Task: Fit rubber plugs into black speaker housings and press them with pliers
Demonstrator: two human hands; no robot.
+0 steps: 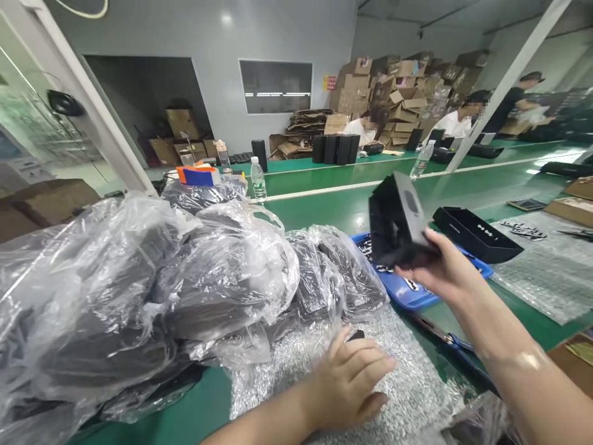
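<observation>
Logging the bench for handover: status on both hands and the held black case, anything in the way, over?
Right hand gripping black case, raised near blue tray. Left hand over bubble wrap, grip unclear. Plastic-bagged items crowd the left.

We see a green table point(315, 211): clear bags point(231, 266) on the left, bubble wrap point(407, 364) at the bottom middle, a blue tray point(417, 300) right of center, and, we think, scissors point(448, 339) just below it.
</observation>
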